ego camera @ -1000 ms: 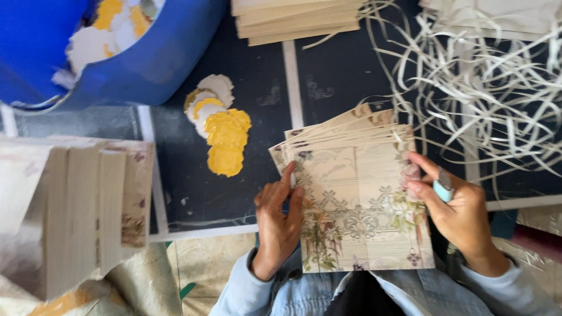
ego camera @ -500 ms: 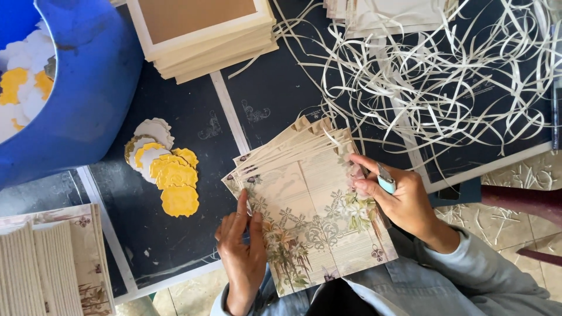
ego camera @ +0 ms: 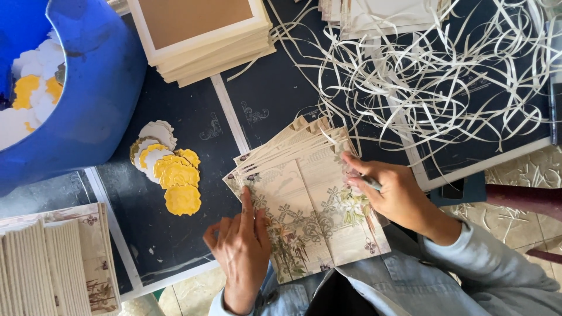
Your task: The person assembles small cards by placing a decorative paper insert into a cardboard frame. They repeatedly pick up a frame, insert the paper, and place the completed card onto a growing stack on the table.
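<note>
A fanned stack of beige cards with floral prints [ego camera: 304,193] lies on a dark board in front of me. My left hand [ego camera: 243,248] rests on the stack's left lower part, index finger stretched along the top card. My right hand [ego camera: 392,193] sits on the stack's right edge and grips a small pale blue tool [ego camera: 371,184] between its fingers. A loose pile of yellow and white scalloped paper cutouts [ego camera: 167,169] lies to the left of the cards.
A blue tub [ego camera: 93,99] holding more cutouts stands at the upper left. A stack of tan-faced boards [ego camera: 202,35] lies at the top. Tangled white paper strips [ego camera: 445,76] cover the upper right. More printed cards [ego camera: 58,263] are stacked at the lower left.
The view has shifted, so the cards and cutouts sit lower and more central. My left hand slid down the card stack; my right hand stays at its right edge.
</note>
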